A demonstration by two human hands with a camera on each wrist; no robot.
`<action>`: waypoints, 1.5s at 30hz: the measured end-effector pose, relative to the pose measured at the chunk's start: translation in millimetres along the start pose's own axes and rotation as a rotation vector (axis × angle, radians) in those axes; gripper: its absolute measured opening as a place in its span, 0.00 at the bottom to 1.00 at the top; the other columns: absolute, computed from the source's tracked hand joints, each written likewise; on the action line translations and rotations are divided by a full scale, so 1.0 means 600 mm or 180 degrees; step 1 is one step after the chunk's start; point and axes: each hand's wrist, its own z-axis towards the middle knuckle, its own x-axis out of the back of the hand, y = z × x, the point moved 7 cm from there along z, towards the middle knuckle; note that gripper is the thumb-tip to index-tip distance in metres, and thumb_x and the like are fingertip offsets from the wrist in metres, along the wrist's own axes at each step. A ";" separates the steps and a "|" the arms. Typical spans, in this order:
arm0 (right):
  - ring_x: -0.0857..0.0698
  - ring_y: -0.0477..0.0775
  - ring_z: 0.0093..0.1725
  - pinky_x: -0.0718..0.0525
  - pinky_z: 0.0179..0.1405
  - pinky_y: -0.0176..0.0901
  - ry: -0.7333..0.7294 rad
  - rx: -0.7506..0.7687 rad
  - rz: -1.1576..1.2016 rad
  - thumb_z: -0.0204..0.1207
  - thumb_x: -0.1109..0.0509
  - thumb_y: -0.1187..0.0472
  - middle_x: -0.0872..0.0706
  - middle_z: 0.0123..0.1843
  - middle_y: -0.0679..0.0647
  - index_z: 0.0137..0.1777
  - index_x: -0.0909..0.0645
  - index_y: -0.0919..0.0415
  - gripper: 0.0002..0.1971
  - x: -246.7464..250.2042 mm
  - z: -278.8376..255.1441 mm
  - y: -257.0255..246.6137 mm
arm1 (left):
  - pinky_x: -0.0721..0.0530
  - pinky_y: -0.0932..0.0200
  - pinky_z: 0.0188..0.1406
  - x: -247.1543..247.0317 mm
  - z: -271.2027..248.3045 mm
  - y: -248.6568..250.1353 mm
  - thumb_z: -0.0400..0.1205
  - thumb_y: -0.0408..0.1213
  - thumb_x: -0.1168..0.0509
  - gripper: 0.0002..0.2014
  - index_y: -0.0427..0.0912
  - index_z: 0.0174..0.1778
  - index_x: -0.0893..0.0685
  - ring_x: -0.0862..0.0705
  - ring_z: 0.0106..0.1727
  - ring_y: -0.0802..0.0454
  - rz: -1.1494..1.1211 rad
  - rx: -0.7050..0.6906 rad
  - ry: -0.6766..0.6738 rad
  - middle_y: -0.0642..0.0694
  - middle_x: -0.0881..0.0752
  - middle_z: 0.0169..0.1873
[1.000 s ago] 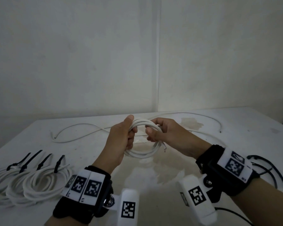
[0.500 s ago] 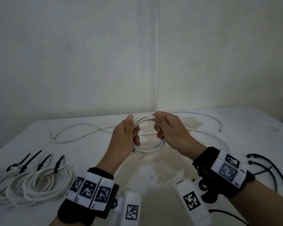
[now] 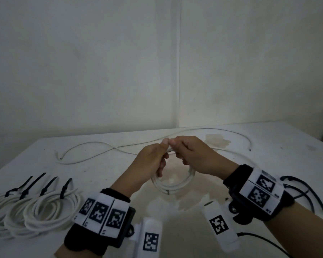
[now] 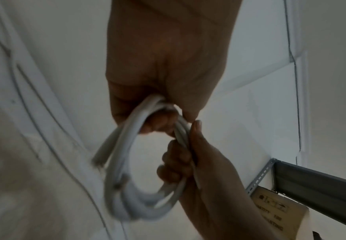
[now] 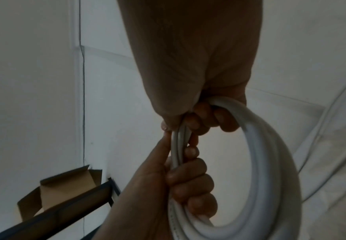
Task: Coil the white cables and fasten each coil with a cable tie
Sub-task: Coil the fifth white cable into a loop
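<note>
White cable coil is hanging between my two hands above the table, its loops gathered at the top where my thumbs are meeting. I am gripping that top stretch with my left hand, fingers curled round the bundled strands; the left wrist view is showing the coil dropping from my fist, one cut end sticking out blurred on its left side. I am closing my right hand round the same bundle just beside the left, and the right wrist view is showing the coil arching away from my curled fingers while my other hand is holding the strands directly below. Both hands are touching each other at the thumb tips.

Loose white cable is lying in long curves across the far part of the table, well apart from what I am holding. Tied coils, each fastened with a black cable tie, are lying overlapped at my near left. Spare black cable ties are lying at my right, beside my wrist. A brownish stain is showing on the tabletop beyond my right hand.
</note>
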 end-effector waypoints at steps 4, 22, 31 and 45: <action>0.31 0.42 0.25 0.30 0.29 0.35 0.0193 0.0073 0.0464 0.83 0.46 0.53 0.28 0.27 0.47 0.41 0.24 0.62 0.16 0.003 -0.007 0.001 | 0.31 0.61 0.24 -0.006 -0.008 0.000 0.83 0.52 0.45 0.23 0.42 0.26 0.29 0.33 0.14 0.60 -0.0138 -0.0127 0.0340 0.54 0.31 0.11; 0.30 0.41 0.28 0.29 0.32 0.33 0.0154 0.0100 -0.0325 0.84 0.48 0.53 0.28 0.31 0.45 0.35 0.30 0.51 0.15 0.002 -0.015 0.007 | 0.26 0.64 0.23 -0.025 -0.014 -0.009 0.85 0.49 0.45 0.20 0.39 0.31 0.27 0.34 0.16 0.59 -0.0701 0.0249 -0.0242 0.55 0.34 0.16; 0.25 0.36 0.30 0.27 0.31 0.27 0.0223 0.0211 0.0037 0.85 0.47 0.60 0.25 0.37 0.44 0.65 0.25 0.50 0.14 0.016 -0.037 0.028 | 0.33 0.67 0.17 -0.022 -0.010 -0.018 0.84 0.46 0.42 0.18 0.41 0.31 0.27 0.39 0.16 0.60 -0.1223 0.0278 0.0221 0.56 0.36 0.16; 0.27 0.34 0.32 0.28 0.36 0.25 0.0463 0.0196 -0.0113 0.85 0.48 0.60 0.26 0.38 0.44 0.58 0.26 0.50 0.11 0.059 -0.074 0.056 | 0.30 0.64 0.22 -0.091 -0.005 0.000 0.87 0.42 0.50 0.20 0.37 0.33 0.23 0.36 0.17 0.59 -0.1140 0.0424 -0.0249 0.53 0.33 0.15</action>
